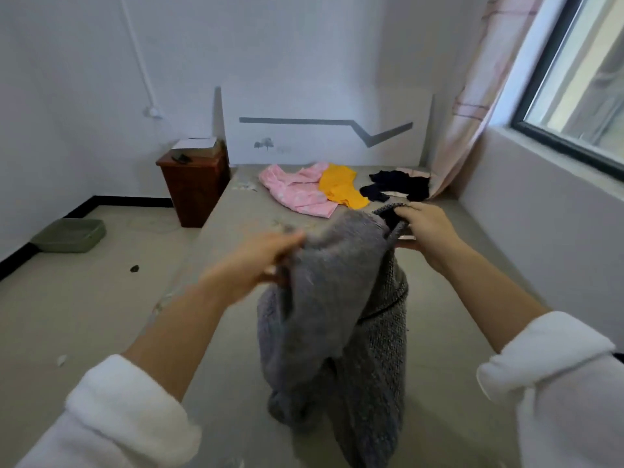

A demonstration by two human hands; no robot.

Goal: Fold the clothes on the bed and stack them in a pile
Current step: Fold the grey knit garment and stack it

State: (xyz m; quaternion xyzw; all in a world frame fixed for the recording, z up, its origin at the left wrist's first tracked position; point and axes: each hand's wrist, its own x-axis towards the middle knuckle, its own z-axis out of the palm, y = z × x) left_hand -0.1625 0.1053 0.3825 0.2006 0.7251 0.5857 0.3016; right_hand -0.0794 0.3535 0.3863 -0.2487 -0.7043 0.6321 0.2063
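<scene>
A grey knitted garment [334, 315] hangs in the air over the bed [449, 315], held up by both hands. My left hand [256, 261] grips its upper left part; the hand is blurred. My right hand [427, 228] pinches the top edge near the collar. Farther up the bed lie a pink garment [297, 190], a yellow garment [341, 185] and a dark navy garment [398, 185], all spread loosely and unfolded.
A brown wooden bedside cabinet [196, 187] stands left of the bed by the white headboard [324, 130]. A green basin [69, 234] sits on the floor at left. A wall, window [580, 82] and pink curtain [472, 106] border the right side.
</scene>
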